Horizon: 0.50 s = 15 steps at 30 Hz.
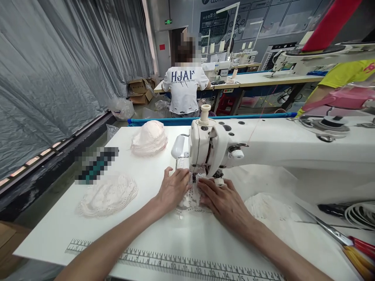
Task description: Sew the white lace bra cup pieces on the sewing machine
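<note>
A white lace piece (191, 201) lies under the needle area of a white sewing machine (205, 144). My left hand (175, 185) rests on the lace's left side, fingertips close to the presser foot and thumb held apart. On the other side my right hand (221, 195) has its fingers bent over the lace, close to the needle, with some of the fabric gathered at the fingertips. The needle itself is mostly hidden by the machine head and my fingers.
A pale stack of cup-shaped pieces (150, 138) and a flat lace pile (108, 195) lie left. More lace (269, 207) sits under the machine arm, near scissors (331, 230). A printed ruler (175, 265) runs along the front edge. A person in a white shirt (186, 88) sits ahead.
</note>
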Available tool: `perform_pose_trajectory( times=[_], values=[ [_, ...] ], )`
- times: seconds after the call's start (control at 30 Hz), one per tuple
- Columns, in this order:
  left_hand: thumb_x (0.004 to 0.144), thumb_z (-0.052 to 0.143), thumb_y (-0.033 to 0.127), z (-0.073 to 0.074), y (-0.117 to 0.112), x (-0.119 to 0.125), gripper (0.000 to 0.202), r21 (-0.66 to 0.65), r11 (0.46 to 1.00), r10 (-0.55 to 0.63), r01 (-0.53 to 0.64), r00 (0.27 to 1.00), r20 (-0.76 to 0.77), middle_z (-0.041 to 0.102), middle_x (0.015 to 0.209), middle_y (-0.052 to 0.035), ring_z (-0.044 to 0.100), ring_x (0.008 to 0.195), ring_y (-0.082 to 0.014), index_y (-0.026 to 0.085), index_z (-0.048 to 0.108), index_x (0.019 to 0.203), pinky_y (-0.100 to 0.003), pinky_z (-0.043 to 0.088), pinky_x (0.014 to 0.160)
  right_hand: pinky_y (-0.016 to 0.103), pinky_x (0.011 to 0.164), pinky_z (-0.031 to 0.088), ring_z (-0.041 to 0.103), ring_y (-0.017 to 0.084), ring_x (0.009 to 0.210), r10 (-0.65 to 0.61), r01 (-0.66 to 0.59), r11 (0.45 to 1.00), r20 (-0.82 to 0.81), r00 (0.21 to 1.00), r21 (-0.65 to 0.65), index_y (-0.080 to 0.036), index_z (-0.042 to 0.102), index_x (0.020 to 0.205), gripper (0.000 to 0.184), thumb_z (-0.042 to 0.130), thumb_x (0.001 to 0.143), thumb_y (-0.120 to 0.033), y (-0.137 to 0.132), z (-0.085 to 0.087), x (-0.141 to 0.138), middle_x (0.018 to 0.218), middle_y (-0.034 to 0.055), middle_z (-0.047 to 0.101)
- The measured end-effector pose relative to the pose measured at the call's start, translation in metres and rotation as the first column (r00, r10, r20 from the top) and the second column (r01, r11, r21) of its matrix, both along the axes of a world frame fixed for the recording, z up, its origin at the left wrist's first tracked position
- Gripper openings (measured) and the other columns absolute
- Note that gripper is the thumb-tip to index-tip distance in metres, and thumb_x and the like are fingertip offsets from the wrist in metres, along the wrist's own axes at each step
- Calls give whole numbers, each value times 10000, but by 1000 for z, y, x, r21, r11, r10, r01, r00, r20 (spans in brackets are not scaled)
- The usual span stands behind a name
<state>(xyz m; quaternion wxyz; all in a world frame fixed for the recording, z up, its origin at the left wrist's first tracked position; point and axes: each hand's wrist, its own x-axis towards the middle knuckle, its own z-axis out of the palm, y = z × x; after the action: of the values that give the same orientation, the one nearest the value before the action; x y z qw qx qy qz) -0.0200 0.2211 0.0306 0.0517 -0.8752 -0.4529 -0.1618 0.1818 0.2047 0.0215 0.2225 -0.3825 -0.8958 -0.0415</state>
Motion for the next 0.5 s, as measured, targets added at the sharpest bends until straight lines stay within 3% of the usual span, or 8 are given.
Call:
perform_pose_trajectory(
  times=[0.2, 0.3, 0.37, 0.4, 0.43, 0.5],
  values=[
    [931, 363, 145, 14, -30, 3, 209, -32, 995, -89, 90, 996, 31, 597, 1082, -61, 536, 1027, -162, 175, 558, 999, -411, 307, 932, 450, 868, 294, 550, 253, 993, 238, -244, 963, -71, 969, -110, -189, 605, 1006, 421, 393, 906, -538, -9, 19, 10, 1166, 124, 605],
    [885, 490, 438, 21, -53, 7, 282, -162, 970, -168, 181, 982, 87, 618, 982, -34, 556, 950, -168, 181, 589, 945, -406, 319, 969, 431, 873, 308, 560, 239, 962, 356, -360, 912, -57, 933, -198, -169, 592, 981, 481, 461, 831, -607, -13, 26, 11, 1072, 116, 627],
    [738, 576, 629, 22, -63, 9, 516, -194, 961, -185, 197, 980, 80, 613, 979, -52, 556, 929, -205, 161, 588, 957, -440, 336, 972, 419, 858, 322, 566, 225, 922, 365, -365, 905, -45, 930, -217, -159, 584, 952, 403, 472, 874, -539, -14, 25, 11, 1029, 102, 630],
    [700, 609, 640, 20, -65, 10, 546, -184, 964, -180, 190, 981, 68, 611, 973, -60, 557, 921, -217, 150, 587, 941, -447, 356, 956, 409, 851, 328, 568, 213, 904, 352, -353, 912, -47, 935, -210, -158, 582, 924, 321, 456, 920, -453, -14, 24, 11, 1005, 91, 632],
    [721, 632, 580, 18, -65, 10, 478, -159, 971, -170, 177, 984, 59, 613, 955, -61, 562, 904, -217, 145, 586, 913, -437, 382, 928, 394, 841, 336, 569, 197, 879, 338, -342, 919, -54, 939, -197, -159, 578, 900, 249, 425, 957, -347, -14, 23, 10, 972, 79, 636],
    [840, 581, 294, 13, -60, 10, 151, -93, 984, -146, 151, 987, 61, 622, 890, -44, 576, 841, -183, 144, 577, 860, -376, 430, 851, 363, 817, 356, 570, 166, 799, 313, -323, 931, -81, 946, -171, -157, 569, 876, 232, 358, 972, -172, -14, 20, 9, 877, 59, 640]
  ],
)
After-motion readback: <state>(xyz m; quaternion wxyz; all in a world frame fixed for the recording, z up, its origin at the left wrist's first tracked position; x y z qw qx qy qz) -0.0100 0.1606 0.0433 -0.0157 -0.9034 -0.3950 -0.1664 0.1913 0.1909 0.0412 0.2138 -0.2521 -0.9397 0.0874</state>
